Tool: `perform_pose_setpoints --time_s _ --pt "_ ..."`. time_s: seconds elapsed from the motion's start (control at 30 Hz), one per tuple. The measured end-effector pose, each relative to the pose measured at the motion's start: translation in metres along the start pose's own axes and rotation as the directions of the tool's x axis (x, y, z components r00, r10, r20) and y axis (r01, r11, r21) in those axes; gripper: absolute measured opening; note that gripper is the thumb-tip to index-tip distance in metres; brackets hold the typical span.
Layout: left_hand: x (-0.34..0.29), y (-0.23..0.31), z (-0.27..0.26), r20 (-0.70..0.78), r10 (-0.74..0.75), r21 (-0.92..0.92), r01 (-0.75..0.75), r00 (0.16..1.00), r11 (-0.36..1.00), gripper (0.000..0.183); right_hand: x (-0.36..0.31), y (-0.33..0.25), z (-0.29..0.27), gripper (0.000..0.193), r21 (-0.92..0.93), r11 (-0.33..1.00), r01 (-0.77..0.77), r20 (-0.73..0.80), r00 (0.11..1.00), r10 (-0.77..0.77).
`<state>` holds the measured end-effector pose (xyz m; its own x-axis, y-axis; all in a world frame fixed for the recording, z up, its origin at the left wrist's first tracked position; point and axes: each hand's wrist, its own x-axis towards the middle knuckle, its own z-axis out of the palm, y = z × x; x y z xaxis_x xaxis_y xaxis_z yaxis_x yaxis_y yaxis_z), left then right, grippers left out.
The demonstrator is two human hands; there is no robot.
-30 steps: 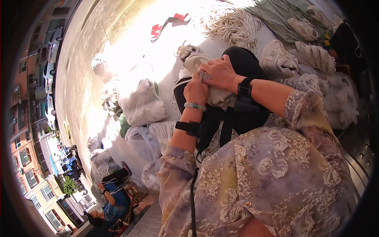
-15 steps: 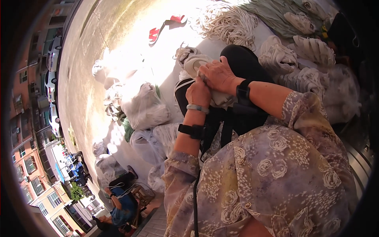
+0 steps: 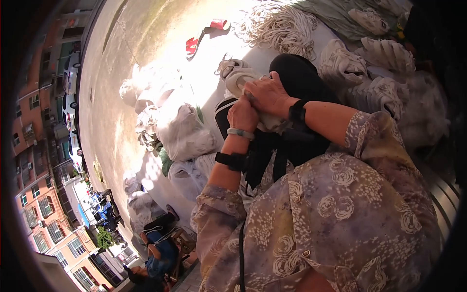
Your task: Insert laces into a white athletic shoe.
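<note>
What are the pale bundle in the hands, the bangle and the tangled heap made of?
Pale bundle: probably matt fabric, from its soft folds. Bangle: smooth, pale, stiff-looking; stone, glass or plastic, cannot tell. Tangled heap: likely matt textile cord or strip, lying in limp loops.

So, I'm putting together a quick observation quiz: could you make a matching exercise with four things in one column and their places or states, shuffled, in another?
Column one
1. Left hand
2. Bracelet
3. Heap of cord
4. Other person

Column two
A. Off-white and tangled, near the top edge
B. Curled, close beside the right hand at the pale bundle
C. In a blue top, at lower left
D. Pale, around a wrist

Pairs: 1-B, 2-D, 3-A, 4-C
</note>
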<state>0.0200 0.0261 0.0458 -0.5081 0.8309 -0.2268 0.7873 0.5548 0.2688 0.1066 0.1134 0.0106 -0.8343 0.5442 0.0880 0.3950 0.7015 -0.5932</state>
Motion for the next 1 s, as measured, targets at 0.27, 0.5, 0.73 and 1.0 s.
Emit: perform_pose_setpoints --time_s 0.27,0.5,0.73,1.0 --pt "0.013 -0.032 0.005 -0.034 0.218 -0.081 -0.22 0.975 0.972 0.021 0.0 0.013 0.006 0.024 -0.081 0.957 0.277 -0.259 0.922 -0.289" --pt "0.036 -0.051 0.001 0.231 0.238 -0.573 -0.066 0.944 0.817 0.023 0.003 0.002 -0.003 0.012 -0.362 0.817 0.448 -0.059 0.864 -0.5" --pt "0.032 -0.05 -0.004 0.335 0.221 -0.7 0.085 0.916 0.709 0.022 0.011 -0.019 -0.011 0.013 -0.365 0.785 0.501 0.347 0.856 -0.384" --pt "0.021 -0.055 0.023 -0.066 0.158 -0.437 -0.171 0.985 0.883 0.022 -0.012 -0.018 -0.05 0.016 -0.183 0.885 0.428 0.496 0.817 -0.293"
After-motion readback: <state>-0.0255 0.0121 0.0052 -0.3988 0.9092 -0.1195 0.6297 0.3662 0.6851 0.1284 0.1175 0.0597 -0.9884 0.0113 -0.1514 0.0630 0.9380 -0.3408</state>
